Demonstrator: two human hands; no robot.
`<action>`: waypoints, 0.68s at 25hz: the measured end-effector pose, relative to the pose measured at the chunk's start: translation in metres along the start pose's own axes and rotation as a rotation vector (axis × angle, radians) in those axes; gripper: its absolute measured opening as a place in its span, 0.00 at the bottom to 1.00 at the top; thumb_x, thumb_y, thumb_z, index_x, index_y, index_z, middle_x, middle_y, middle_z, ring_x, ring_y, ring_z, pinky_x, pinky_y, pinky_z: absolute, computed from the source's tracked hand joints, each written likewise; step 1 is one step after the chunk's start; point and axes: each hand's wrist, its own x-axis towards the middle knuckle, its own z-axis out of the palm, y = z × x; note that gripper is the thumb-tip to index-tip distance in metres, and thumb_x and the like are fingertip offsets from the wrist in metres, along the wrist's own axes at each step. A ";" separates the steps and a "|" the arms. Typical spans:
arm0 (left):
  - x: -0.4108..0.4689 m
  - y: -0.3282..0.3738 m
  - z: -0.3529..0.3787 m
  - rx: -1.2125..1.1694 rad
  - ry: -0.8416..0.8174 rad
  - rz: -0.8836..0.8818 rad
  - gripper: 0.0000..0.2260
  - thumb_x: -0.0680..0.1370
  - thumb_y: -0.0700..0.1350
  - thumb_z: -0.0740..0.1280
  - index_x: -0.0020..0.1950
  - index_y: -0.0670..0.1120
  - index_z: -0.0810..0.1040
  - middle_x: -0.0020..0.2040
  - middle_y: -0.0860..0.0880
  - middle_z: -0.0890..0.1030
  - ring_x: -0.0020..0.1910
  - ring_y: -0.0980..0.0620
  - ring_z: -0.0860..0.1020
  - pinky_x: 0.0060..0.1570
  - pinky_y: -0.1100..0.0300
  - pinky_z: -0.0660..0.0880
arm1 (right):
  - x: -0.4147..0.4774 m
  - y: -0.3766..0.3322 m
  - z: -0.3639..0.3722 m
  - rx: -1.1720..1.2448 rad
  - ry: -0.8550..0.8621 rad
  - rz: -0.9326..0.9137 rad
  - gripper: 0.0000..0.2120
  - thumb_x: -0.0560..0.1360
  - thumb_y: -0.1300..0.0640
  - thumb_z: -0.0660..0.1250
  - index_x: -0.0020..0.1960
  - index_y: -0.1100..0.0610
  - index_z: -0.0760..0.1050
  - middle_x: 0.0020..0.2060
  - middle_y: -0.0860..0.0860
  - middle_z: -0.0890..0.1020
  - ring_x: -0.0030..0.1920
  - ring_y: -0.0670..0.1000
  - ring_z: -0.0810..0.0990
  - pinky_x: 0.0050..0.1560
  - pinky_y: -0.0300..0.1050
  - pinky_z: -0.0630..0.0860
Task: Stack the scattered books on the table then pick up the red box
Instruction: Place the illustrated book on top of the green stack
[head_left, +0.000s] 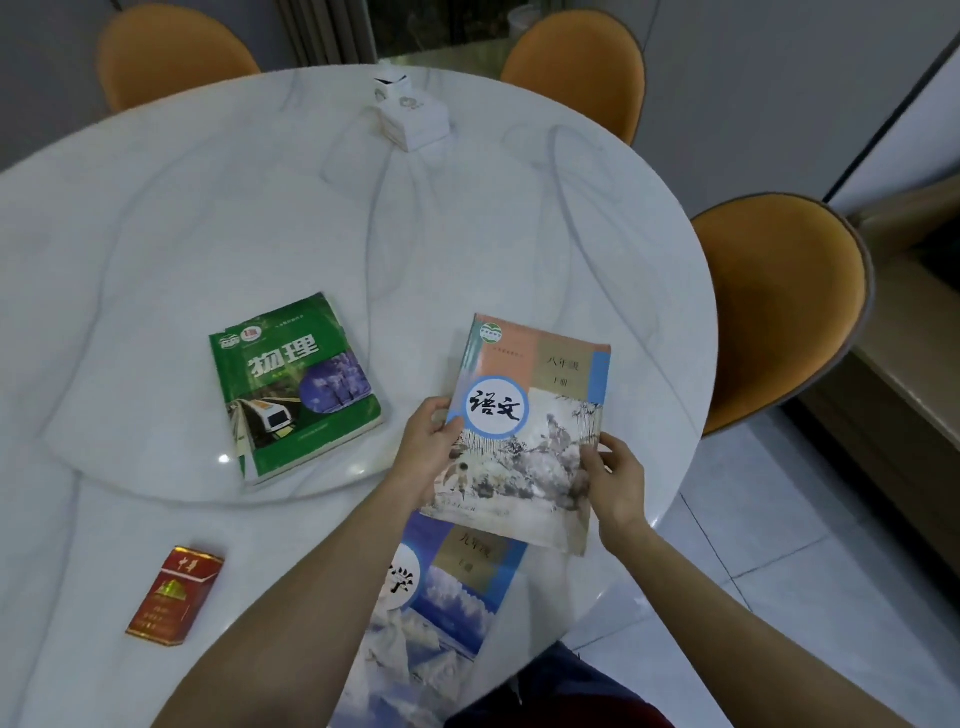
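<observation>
Peach-and-blue paperback textbook (535, 431): gripped at both side edges, left hand (428, 449), right hand (615, 480).
It overlaps a blue-and-white paperback book (441, 613); green paperback book (296, 387) and red cardboard box (176, 595) lie apart on the white marble table (208, 218).

The blue book (447, 613) at six o'clock is partly hidden: the peach book (535, 431) covers its far edge, the left forearm crosses its left side, and the frame's bottom edge cuts off its near end. Only part of its title shows. The left hand (428, 447) hides the peach book's left edge; the fingers beneath cannot be seen. Small print on the red box (176, 597) at eight o'clock is unreadable.
</observation>
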 end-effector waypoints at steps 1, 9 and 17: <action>-0.001 0.004 -0.008 -0.035 0.037 0.005 0.07 0.79 0.41 0.62 0.53 0.52 0.72 0.45 0.51 0.79 0.38 0.57 0.75 0.26 0.69 0.73 | 0.004 -0.010 0.007 0.004 -0.036 -0.019 0.15 0.78 0.56 0.63 0.63 0.57 0.73 0.49 0.60 0.81 0.52 0.62 0.81 0.57 0.60 0.78; 0.001 0.032 -0.087 -0.152 0.296 0.037 0.05 0.80 0.41 0.61 0.54 0.48 0.70 0.49 0.54 0.74 0.44 0.57 0.73 0.36 0.61 0.69 | 0.022 -0.086 0.086 -0.029 -0.349 -0.158 0.11 0.77 0.58 0.64 0.59 0.57 0.76 0.38 0.54 0.79 0.43 0.55 0.79 0.41 0.46 0.77; 0.011 0.034 -0.164 -0.242 0.547 -0.007 0.07 0.79 0.40 0.62 0.57 0.44 0.71 0.47 0.48 0.75 0.40 0.53 0.73 0.36 0.60 0.70 | 0.031 -0.128 0.193 -0.125 -0.585 -0.237 0.10 0.76 0.60 0.65 0.57 0.57 0.77 0.43 0.57 0.81 0.46 0.55 0.79 0.51 0.54 0.77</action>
